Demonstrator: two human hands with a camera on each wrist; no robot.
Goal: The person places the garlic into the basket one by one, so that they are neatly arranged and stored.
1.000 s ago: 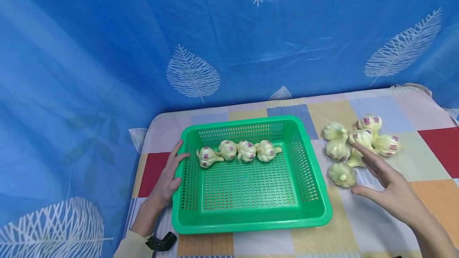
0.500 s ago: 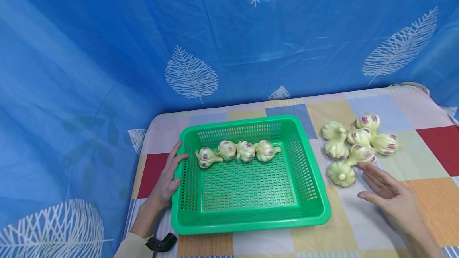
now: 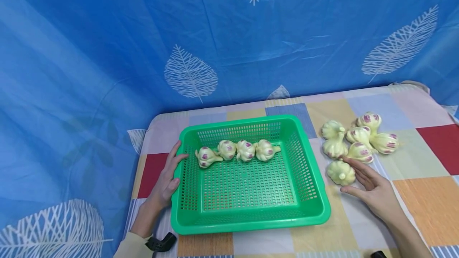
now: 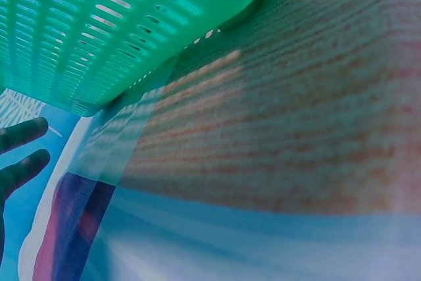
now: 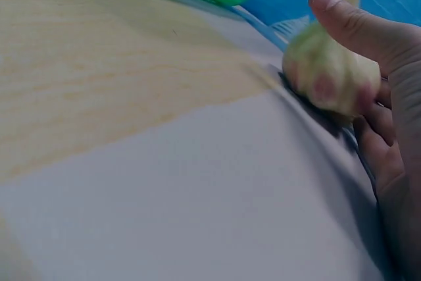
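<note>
In the head view, a green plastic basket holds several garlic bulbs in a row, among them a leftmost bulb. My left hand rests against the basket's left rim, its fingers fairly straight. To the right of the basket, my right hand spans a pale garlic bulb on the cloth, thumb at its near side and fingers at its far side. The right wrist view shows this garlic bulb stem up between thumb and fingers; firm contact cannot be made out.
More garlic bulbs lie clustered behind the right hand, including a purple-streaked bulb and a paler one. A patchwork cloth covers the table. Blue leaf-print curtain hangs behind and at the left.
My right hand has first drawn back toward me from over the cluster, then moved left to the nearest garlic bulb. The left hand and basket stay in place.
</note>
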